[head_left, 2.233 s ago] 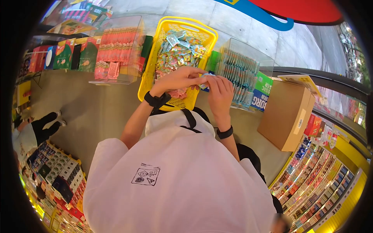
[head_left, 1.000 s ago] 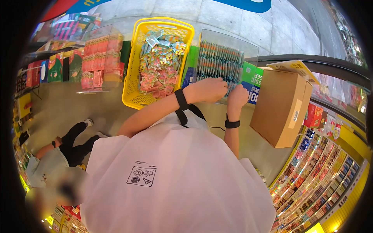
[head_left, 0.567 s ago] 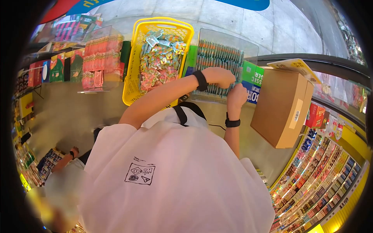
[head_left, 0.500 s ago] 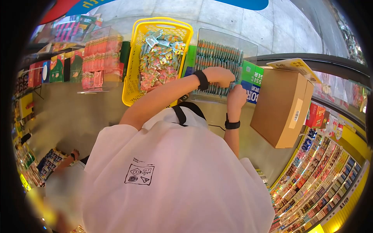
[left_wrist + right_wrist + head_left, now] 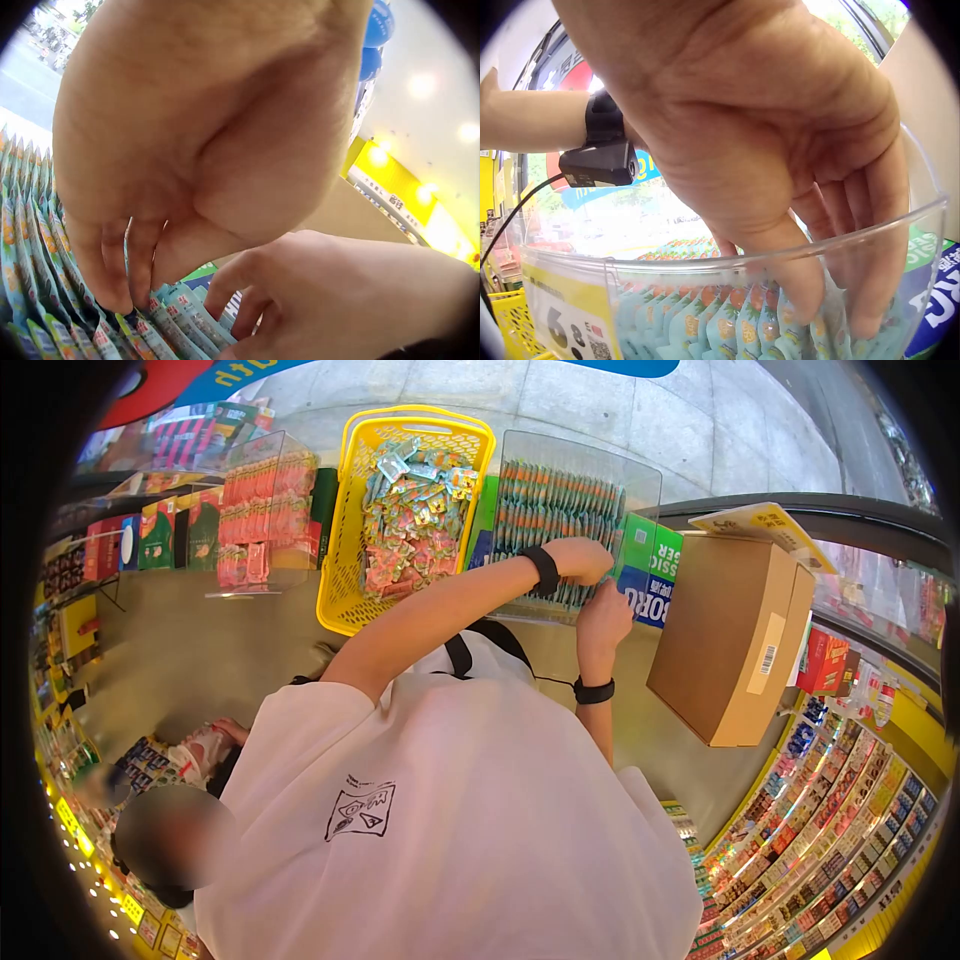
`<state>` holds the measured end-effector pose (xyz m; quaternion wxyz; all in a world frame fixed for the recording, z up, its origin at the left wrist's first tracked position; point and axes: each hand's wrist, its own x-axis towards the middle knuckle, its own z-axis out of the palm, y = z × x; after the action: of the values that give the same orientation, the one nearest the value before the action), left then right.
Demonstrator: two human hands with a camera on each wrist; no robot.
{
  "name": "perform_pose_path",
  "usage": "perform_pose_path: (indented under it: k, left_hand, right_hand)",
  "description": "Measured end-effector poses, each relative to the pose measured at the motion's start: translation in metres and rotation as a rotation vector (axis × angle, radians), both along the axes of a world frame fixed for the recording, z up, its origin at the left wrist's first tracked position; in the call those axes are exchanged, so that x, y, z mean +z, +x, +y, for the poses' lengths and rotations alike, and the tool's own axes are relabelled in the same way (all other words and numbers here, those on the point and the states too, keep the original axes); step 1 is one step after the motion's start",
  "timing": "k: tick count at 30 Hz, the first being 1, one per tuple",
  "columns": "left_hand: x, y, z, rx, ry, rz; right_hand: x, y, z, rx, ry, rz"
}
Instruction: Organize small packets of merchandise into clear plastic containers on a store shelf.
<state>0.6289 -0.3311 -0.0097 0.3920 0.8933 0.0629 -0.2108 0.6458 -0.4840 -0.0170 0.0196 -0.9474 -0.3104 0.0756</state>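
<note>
A clear plastic bin (image 5: 667,264) holds tight upright rows of small teal snack packets (image 5: 560,495) printed with orange fruit. My left hand (image 5: 583,560) reaches over the bin, palm down. In the left wrist view its bent fingers (image 5: 139,262) press in among the packet tops; whether they pinch a packet I cannot tell. My right hand (image 5: 607,618) is just to its right, at the bin's near right corner. In the right wrist view its thumb and fingers reach inside the rim and pinch a teal packet (image 5: 836,307).
Left of the bin stands a yellow basket (image 5: 330,595) with loose teal and pink packets. A second clear bin (image 5: 285,445) holds pink packets. A cardboard box (image 5: 700,640) is on the right. A yellow price tag (image 5: 570,307) fronts the near bin. Another person (image 5: 205,750) is at lower left.
Both hands have gone from beside the basket rightward into the clear bin. My left hand then shifts farther over the packets, while my right hand stays at the near right corner.
</note>
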Motion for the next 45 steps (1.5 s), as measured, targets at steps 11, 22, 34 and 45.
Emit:
perform_pose_path:
  k: [11, 22, 34, 45]
  left_hand:
    - [-0.021, -0.006, -0.011, 0.057, 0.12, -0.119]
    - [-0.015, 0.002, 0.0, -0.039, 0.038, 0.058]
    - [0.01, -0.021, 0.026, -0.044, 0.339, -0.037]
    - [-0.002, -0.033, 0.033, 0.097, 0.364, -0.104]
  right_hand:
    - [0.018, 0.0, -0.009, 0.011, -0.016, 0.029]
    - [0.023, -0.002, -0.012, 0.028, -0.001, 0.036]
    - [0.016, 0.015, 0.014, 0.293, 0.379, 0.113]
    - [-0.013, -0.001, 0.023, 0.408, 0.213, -0.094]
